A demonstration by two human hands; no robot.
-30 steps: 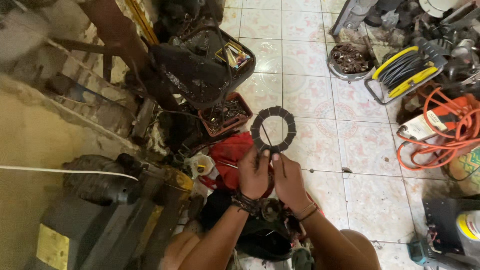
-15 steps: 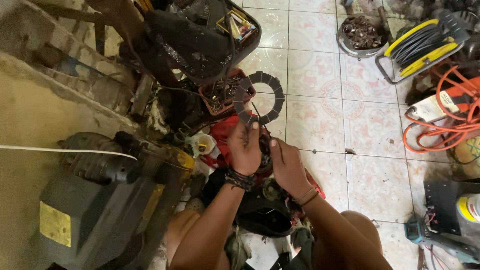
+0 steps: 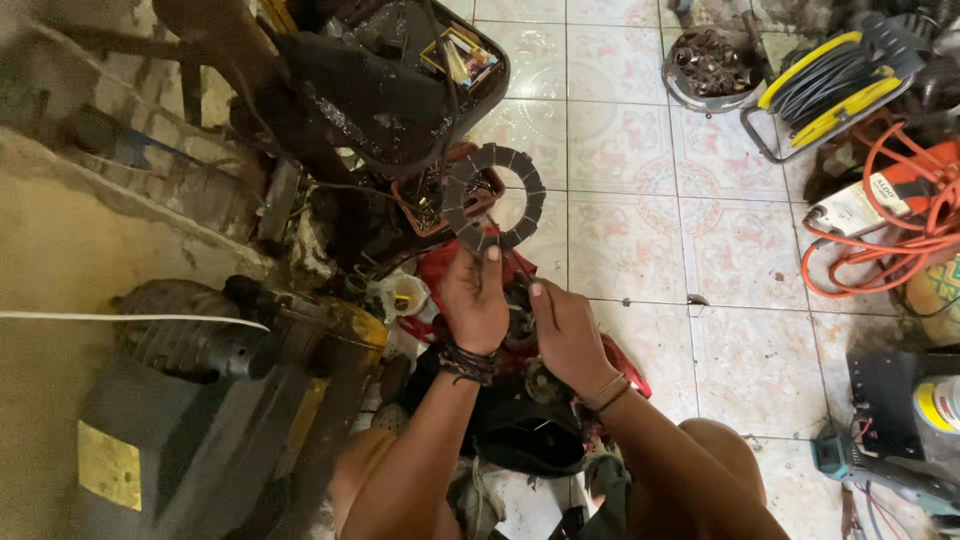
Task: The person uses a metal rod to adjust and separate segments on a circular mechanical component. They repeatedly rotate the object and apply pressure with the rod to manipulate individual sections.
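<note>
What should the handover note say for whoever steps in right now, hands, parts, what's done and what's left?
Left hand: pinching the lower edge of a grey segmented friction ring, held up over the tiled floor.
Right hand: low beside the left, on the dark assembly in the lap; what it grips is unclear.
Nearby: a small reddish tray of parts behind the ring, a black bin beyond it.
Done: the ring is out and free in the hand.
Left: the ring is not set down or fitted anywhere; the assembly lies open in the lap.
</note>
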